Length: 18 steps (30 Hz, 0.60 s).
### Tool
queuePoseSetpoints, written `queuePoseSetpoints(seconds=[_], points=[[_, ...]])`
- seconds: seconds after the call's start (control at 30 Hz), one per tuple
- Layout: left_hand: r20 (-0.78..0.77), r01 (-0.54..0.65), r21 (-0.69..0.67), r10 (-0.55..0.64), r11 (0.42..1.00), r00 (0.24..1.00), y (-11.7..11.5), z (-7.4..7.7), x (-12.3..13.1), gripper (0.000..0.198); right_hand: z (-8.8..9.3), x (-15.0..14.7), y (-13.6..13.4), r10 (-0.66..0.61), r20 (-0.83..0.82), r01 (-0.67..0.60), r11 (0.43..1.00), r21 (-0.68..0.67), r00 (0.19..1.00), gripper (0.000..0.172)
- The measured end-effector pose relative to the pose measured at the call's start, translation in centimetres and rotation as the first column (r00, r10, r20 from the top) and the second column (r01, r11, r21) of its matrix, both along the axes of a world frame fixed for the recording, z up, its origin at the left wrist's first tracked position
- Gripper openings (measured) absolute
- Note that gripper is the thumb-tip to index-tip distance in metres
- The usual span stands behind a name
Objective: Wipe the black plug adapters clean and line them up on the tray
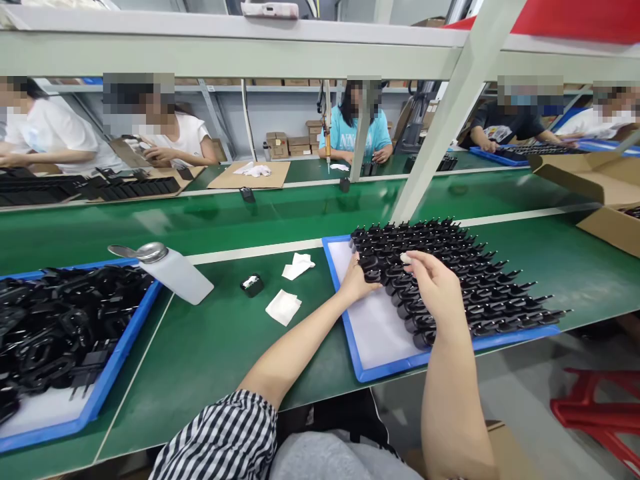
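My left hand [356, 281] reaches into a blue-rimmed tray [354, 343], its fingers closed around a black plug adapter [371, 269] at the left end of the rows. Many similar black adapters [450, 267] stand in the tray in tight rows, metal pins pointing up. Above them, my right hand [437, 283] pinches a small white piece [405, 258] between thumb and fingertips; its exact kind is unclear. Left of the tray, a single black adapter [251, 285] rests on the green table near two folded white cloths [283, 307] [299, 265].
A white pump bottle [179, 275] leans on a blue tray [103, 393] of jumbled black adapters at left. A slanted pale post [440, 110] rises behind my tray. Across the green belt [295, 213], several people work. An open cardboard box [600, 180] stands at right.
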<state>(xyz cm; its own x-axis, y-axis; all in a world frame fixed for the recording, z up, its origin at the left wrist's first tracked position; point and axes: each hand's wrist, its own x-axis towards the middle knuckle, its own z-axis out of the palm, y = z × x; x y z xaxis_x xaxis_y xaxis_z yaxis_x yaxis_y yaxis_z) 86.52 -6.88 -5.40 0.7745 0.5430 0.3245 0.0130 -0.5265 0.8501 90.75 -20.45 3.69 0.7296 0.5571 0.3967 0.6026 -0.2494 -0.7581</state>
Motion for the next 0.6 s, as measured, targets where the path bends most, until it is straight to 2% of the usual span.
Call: queuePoseSetpoints(seconds=[0.03,0.1,0.17,0.23,0.3,0.37,0.47,0.6], points=[[0.020,0.021,0.011,-0.022,1.000,1.000,0.0,0.0,-0.1,0.069,0.0,0.6,0.0,-0.034,0.045,0.040,0.989,-0.140,0.998,0.024],[0.034,0.026,0.022,-0.027,0.999,0.999,-0.1,0.2,-0.3,0.062,0.6,2.1,0.4,-0.022,0.145,0.082,0.903,-0.422,0.989,0.026],[0.027,-0.017,-0.003,0.017,1.000,0.999,-0.3,0.3,-0.6,0.058,1.3,3.8,1.2,0.098,0.213,0.066,0.757,-0.650,0.972,0.029],[-0.009,-0.077,-0.016,0.077,0.997,0.997,-0.4,0.5,-1.0,0.057,1.6,5.6,2.4,0.240,0.248,0.050,0.618,-0.785,0.939,0.032],[-0.067,-0.117,-0.008,0.116,0.993,0.991,-0.5,0.8,-1.2,0.057,1.4,7.0,3.5,0.372,0.241,0.020,0.508,-0.861,0.897,0.034],[-0.138,-0.127,-0.006,0.125,0.992,0.983,-0.4,1.0,-1.3,0.059,0.9,8.0,4.4,0.485,0.196,-0.036,0.428,-0.903,0.852,0.034],[-0.216,-0.060,0.002,0.059,0.998,0.975,-0.2,1.4,-1.4,0.058,0.4,8.4,5.1,0.573,0.152,-0.095,0.378,-0.921,0.805,0.035],[-0.302,-0.016,0.108,0.048,0.994,0.952,-0.1,2.2,-1.6,0.051,1.2,8.4,5.6,0.569,0.072,-0.133,0.311,-0.941,0.819,0.036]])
